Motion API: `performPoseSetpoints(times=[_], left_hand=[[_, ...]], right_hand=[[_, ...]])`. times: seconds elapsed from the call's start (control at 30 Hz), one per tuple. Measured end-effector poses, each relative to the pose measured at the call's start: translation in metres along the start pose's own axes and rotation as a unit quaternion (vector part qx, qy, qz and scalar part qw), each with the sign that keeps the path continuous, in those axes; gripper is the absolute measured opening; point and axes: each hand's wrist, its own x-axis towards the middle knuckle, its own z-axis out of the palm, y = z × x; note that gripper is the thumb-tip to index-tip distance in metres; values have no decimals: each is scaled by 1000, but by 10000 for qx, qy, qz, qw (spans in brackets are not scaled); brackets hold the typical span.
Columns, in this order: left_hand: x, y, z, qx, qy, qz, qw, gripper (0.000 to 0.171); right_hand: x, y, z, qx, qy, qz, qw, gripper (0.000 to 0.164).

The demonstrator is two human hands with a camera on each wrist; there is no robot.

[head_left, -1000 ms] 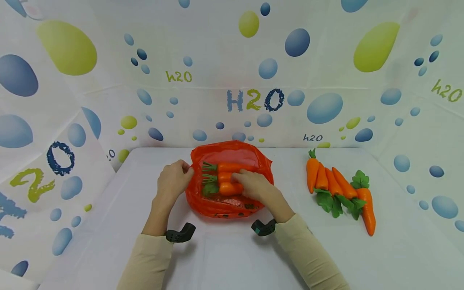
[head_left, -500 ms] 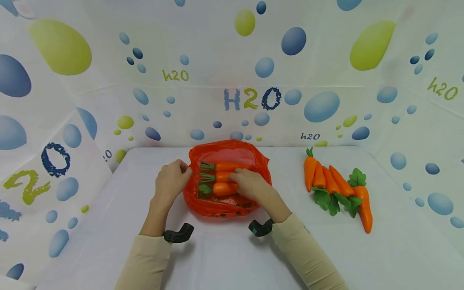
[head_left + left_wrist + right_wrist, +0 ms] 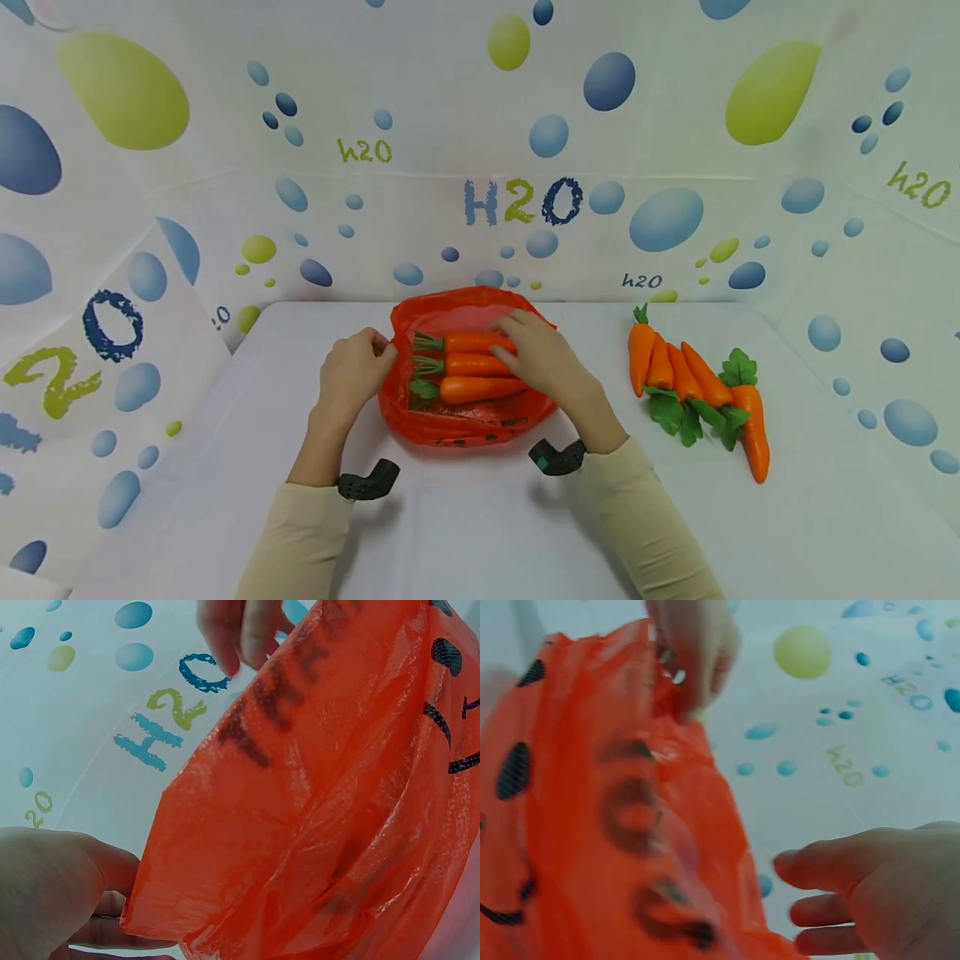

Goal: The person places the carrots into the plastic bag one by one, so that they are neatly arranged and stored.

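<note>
An orange-red plastic bag (image 3: 442,429) with black print lies at the middle of the table, its mouth spread wide. Inside are three orange carrots (image 3: 478,389) side by side, green tops to the left. My left hand (image 3: 352,368) pinches the bag's left rim, also seen in the left wrist view, where thumb and fingers meet on the plastic. Above the carrots' right ends hovers my right hand (image 3: 547,358), fingers loosely spread. In the right wrist view that hand (image 3: 885,892) holds nothing, and its thumb and fingers stand apart from the bag (image 3: 577,825).
To the right, several more carrots (image 3: 700,379) with green leaves lie in a loose row on the white table (image 3: 450,533). Behind it hangs a white curtain (image 3: 420,75) with blue and green spots, which also covers the sides.
My right hand has let go of the carrots, its fingers opening as it rises and shifts right. The lowest carrot's full length now shows. My left hand has kept its grip on the rim.
</note>
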Motion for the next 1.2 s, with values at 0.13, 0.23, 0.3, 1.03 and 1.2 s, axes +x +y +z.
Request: performPoseSetpoints(times=[0.13,0.23,0.3,1.03,1.2], left_hand=[[1,0,0,21,2,9,10000,28],[2,0,-1,25,-11,7,10000,28],[2,0,-1,18,-38,8,10000,28],[6,-3,1,39,-122,67,9999,28],[6,-3,1,85,-97,94,9999,28]], right_hand=[[-1,10,-12,100,712,500,9962,36],[-2,22,-17,170,1180,1095,9868,35],[-3,31,-19,134,1480,1429,9785,35],[-26,109,-16,44,943,3866,9174,54],[-30,117,-16,154,738,4187,9050,58]])
